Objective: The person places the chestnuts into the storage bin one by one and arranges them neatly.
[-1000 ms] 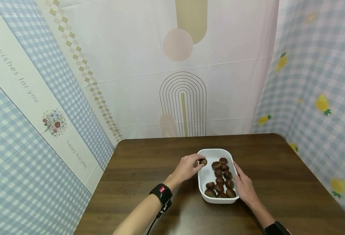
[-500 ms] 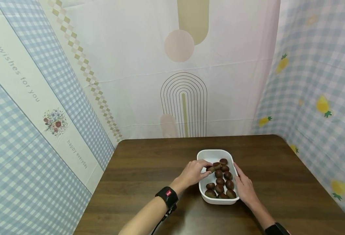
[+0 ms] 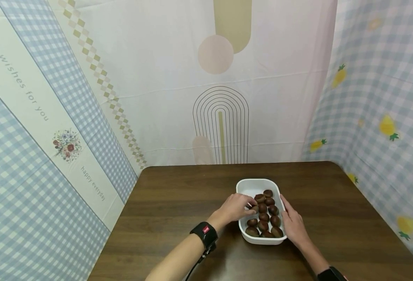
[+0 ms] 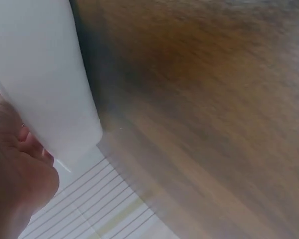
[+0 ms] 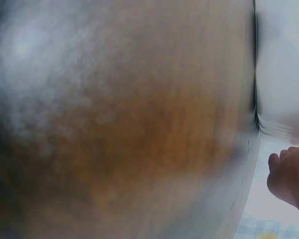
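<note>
A white rectangular tray (image 3: 243, 186) stands on the wooden table, with several brown chestnuts (image 3: 263, 217) lying roughly in columns inside it. My left hand (image 3: 235, 208) reaches over the tray's left rim and pinches one chestnut (image 3: 254, 209) between thumb and fingers, low beside the left column. Its fingers partly cover that chestnut. At the tray's right side, my right hand (image 3: 293, 224) rests along the outer wall with its fingers extended. In the left wrist view the left hand (image 4: 20, 174) shows behind the tray's wall (image 4: 45, 74). The right wrist view is blurred; the right hand (image 5: 291, 177) appears at its edge.
The brown wooden table (image 3: 178, 187) extends around the tray. Printed cloths (image 3: 157, 97) hang behind and at both sides. A black band (image 3: 204, 234) with a cable is on the left wrist; another band (image 3: 330, 274) is on the right.
My left hand has carried the pinched chestnut from the tray's upper left corner rightward and down, beside the left column. The right hand has stayed against the tray's right side.
</note>
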A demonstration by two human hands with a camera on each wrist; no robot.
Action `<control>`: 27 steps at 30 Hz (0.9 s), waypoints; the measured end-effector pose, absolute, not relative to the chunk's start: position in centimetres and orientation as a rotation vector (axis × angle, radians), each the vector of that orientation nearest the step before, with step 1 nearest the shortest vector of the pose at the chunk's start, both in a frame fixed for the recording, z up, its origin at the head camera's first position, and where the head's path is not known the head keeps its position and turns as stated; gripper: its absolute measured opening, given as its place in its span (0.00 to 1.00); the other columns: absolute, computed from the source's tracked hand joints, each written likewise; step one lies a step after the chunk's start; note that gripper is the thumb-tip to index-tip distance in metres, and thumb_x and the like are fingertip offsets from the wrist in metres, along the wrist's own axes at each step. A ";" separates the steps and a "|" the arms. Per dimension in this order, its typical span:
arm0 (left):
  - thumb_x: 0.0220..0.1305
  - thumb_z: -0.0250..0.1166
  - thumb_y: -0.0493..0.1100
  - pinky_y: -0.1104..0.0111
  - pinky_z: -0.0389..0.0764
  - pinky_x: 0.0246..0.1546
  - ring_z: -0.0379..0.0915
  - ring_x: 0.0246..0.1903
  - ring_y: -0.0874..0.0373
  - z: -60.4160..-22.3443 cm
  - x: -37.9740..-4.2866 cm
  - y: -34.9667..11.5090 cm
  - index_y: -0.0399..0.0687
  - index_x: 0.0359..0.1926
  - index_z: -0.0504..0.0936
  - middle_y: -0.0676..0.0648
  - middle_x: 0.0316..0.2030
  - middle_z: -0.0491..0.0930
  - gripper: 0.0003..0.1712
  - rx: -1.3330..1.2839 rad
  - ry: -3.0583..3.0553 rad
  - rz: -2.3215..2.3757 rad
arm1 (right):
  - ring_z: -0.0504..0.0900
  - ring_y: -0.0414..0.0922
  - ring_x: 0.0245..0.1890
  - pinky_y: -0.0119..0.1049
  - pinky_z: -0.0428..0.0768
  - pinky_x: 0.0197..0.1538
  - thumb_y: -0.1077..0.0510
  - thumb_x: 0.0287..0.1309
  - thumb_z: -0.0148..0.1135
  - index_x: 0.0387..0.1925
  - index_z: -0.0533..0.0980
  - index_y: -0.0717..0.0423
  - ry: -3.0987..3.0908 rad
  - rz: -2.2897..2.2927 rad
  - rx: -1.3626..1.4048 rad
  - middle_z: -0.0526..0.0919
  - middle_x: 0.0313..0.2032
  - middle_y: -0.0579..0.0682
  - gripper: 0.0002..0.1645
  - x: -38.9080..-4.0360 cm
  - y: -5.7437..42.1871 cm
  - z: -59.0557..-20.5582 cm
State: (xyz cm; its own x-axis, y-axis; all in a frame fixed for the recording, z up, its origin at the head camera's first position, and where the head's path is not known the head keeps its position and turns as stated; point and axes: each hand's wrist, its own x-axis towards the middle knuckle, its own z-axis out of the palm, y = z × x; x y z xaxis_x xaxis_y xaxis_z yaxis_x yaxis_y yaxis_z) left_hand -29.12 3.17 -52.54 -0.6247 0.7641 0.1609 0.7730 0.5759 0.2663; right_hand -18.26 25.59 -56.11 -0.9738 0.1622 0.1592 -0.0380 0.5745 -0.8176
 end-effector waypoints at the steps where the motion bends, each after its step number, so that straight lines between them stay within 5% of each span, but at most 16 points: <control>1: 0.69 0.75 0.52 0.75 0.79 0.47 0.83 0.44 0.70 -52.5 -29.1 3.3 0.56 0.54 0.91 0.60 0.48 0.89 0.16 -1.351 -2.776 -0.463 | 0.65 0.70 0.73 0.67 0.67 0.68 0.65 0.81 0.40 0.83 0.55 0.61 -2.589 1.353 -0.105 0.61 0.76 0.72 0.33 -18.2 25.6 -56.1; 13: 0.69 0.74 0.55 0.74 0.78 0.44 0.79 0.39 0.68 -52.1 -28.7 4.1 0.59 0.48 0.92 0.61 0.41 0.87 0.12 -1.413 -2.813 -0.243 | 0.66 0.70 0.72 0.67 0.68 0.68 0.63 0.82 0.39 0.83 0.56 0.60 -2.596 1.345 -0.116 0.62 0.76 0.71 0.33 -18.3 25.7 -56.2; 24: 0.77 0.67 0.48 0.73 0.79 0.55 0.83 0.53 0.67 -51.9 -29.9 2.4 0.52 0.58 0.89 0.58 0.53 0.89 0.15 -1.409 -2.750 -0.557 | 0.68 0.71 0.71 0.67 0.68 0.67 0.64 0.81 0.40 0.82 0.57 0.62 -2.589 1.321 -0.090 0.64 0.75 0.71 0.33 -18.7 25.9 -56.4; 27: 0.76 0.68 0.46 0.72 0.81 0.52 0.85 0.49 0.67 -51.6 -30.3 1.4 0.51 0.59 0.89 0.57 0.52 0.89 0.15 -1.394 -2.676 -0.595 | 0.68 0.70 0.70 0.67 0.69 0.67 0.65 0.80 0.41 0.82 0.58 0.62 -2.586 1.297 -0.089 0.64 0.74 0.71 0.33 -18.7 26.1 -56.4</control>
